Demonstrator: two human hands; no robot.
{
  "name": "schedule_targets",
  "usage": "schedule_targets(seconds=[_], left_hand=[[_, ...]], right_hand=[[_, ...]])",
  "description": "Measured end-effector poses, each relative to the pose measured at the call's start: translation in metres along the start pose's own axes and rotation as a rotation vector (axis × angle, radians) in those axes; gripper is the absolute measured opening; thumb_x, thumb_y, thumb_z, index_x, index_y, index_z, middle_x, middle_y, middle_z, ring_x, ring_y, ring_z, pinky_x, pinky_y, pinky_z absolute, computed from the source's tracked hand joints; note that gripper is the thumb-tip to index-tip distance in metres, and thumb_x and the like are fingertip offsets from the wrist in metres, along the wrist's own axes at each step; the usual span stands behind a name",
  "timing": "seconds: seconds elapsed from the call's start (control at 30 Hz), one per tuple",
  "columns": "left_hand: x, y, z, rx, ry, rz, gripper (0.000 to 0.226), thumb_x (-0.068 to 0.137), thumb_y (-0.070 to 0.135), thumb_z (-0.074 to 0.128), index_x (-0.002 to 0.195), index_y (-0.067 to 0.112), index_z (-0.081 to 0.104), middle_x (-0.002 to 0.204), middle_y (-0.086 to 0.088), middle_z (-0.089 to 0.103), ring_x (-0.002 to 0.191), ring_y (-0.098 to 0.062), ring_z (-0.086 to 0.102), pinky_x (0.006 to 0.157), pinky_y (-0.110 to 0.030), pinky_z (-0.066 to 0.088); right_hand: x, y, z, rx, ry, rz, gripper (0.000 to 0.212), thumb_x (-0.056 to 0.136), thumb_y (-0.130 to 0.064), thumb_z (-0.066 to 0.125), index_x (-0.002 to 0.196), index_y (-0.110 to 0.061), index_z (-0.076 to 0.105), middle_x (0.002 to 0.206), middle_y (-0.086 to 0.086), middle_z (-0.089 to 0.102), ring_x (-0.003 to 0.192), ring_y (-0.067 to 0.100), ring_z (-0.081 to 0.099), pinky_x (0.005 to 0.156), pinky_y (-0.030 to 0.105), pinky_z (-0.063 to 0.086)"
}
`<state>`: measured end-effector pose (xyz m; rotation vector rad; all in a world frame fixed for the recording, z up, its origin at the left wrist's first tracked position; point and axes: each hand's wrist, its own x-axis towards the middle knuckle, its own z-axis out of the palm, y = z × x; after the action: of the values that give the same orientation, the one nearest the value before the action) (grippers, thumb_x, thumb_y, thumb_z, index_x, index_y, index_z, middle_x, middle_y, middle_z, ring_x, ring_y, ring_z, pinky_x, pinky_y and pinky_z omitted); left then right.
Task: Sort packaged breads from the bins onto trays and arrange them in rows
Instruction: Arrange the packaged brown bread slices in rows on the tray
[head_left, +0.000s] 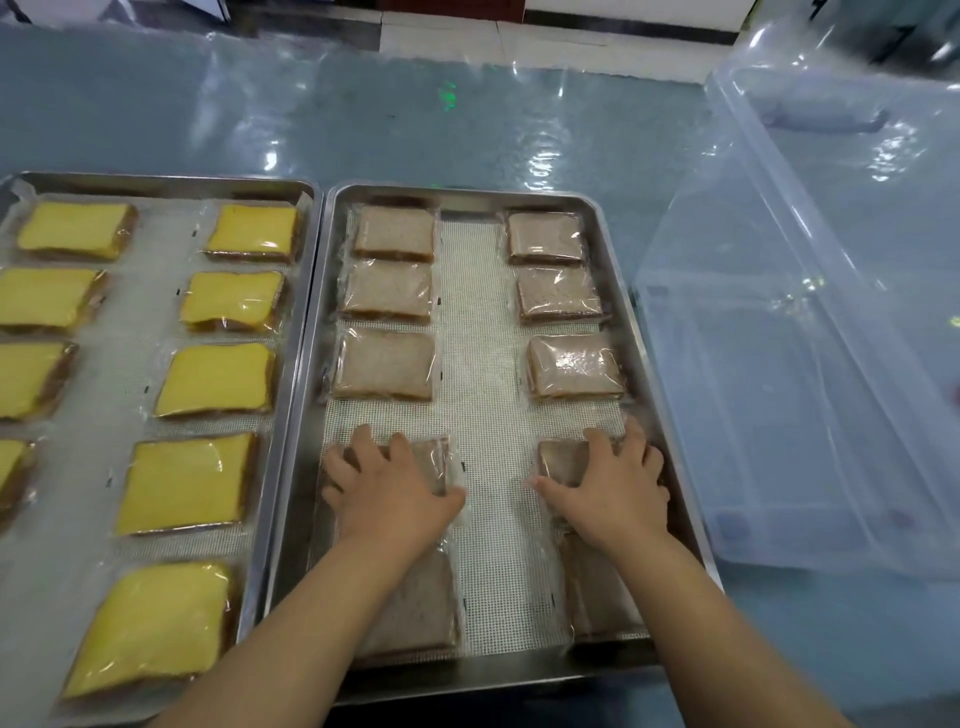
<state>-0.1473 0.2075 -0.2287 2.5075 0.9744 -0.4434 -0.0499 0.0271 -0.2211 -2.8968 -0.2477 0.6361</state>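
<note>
While both palms press flat on wrapped brown bread, the left hand (387, 491) lies spread over the 4th packet (434, 462) of the left column, fingers apart and pointing away from the person, and the right hand (615, 488) lies the same way over the 4th packet (558, 457) of the right column; neither hand is closed around anything, each simply rests on top of its packet. Both packets sit on the white mesh liner (475, 364) of the right-hand steel tray (613, 249), which holds 2 columns of brown slices in clear wrap with a bare strip of liner between them. Beyond the hands, each column shows 3 more packets, such as the farthest left one (395, 232) and the farthest right one (545, 237). Nearer the person, a 5th packet (415, 608) lies partly under the left forearm, and another (597, 592) lies partly under the right forearm. Just beside this tray on the left, touching or nearly touching it, stands a second steel tray (171, 182) lined with paper, carrying yellow-topped cake slices (215, 379) in clear wrap, also in columns. To the right of the brown-bread tray rests a clear plastic bin (810, 426), tilted, with no packets visible inside. Everything stands on a table under glossy clear sheeting (415, 119).
</note>
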Motion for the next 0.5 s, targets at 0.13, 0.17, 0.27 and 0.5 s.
schedule_targets(seconds=[0.13, 0.17, 0.27, 0.5], left_hand=[[0.005, -0.004, -0.002, -0.042, 0.086, 0.035, 0.085, 0.073, 0.061, 0.059, 0.139, 0.018, 0.027, 0.149, -0.008, 0.005, 0.134, -0.04, 0.002, 0.109, -0.053, 0.021], [0.007, -0.005, -0.004, -0.046, 0.102, 0.038, 0.084, 0.073, 0.061, 0.059, 0.139, 0.018, 0.027, 0.149, -0.008, 0.006, 0.134, -0.04, 0.003, 0.109, -0.053, 0.021], [0.015, -0.009, -0.007, -0.039, 0.124, 0.031, 0.084, 0.073, 0.061, 0.059, 0.138, 0.018, 0.028, 0.148, -0.009, 0.007, 0.133, -0.039, 0.003, 0.109, -0.051, 0.022], [0.024, -0.015, -0.01, -0.003, 0.031, 0.047, 0.102, 0.073, 0.076, 0.05, 0.148, 0.019, 0.01, 0.153, -0.01, -0.004, 0.139, -0.041, -0.009, 0.113, -0.054, 0.012]], right_hand=[[0.0, -0.001, -0.001, 0.006, 0.076, -0.021, 0.081, 0.074, -0.066, 0.059, 0.14, -0.025, 0.034, 0.154, 0.006, 0.008, 0.136, 0.033, 0.016, 0.103, 0.053, 0.032], [0.001, -0.001, -0.001, 0.005, 0.09, -0.021, 0.081, 0.074, -0.065, 0.059, 0.139, -0.025, 0.035, 0.154, 0.006, 0.009, 0.135, 0.033, 0.017, 0.102, 0.052, 0.033], [0.005, -0.002, -0.003, 0.003, 0.112, -0.026, 0.08, 0.074, -0.066, 0.059, 0.139, -0.026, 0.035, 0.154, 0.006, 0.009, 0.136, 0.032, 0.016, 0.102, 0.051, 0.034], [0.016, 0.001, -0.005, -0.047, 0.003, -0.065, 0.092, 0.076, -0.075, 0.049, 0.15, -0.029, 0.017, 0.16, 0.003, -0.008, 0.145, 0.033, -0.001, 0.11, 0.056, 0.021]])
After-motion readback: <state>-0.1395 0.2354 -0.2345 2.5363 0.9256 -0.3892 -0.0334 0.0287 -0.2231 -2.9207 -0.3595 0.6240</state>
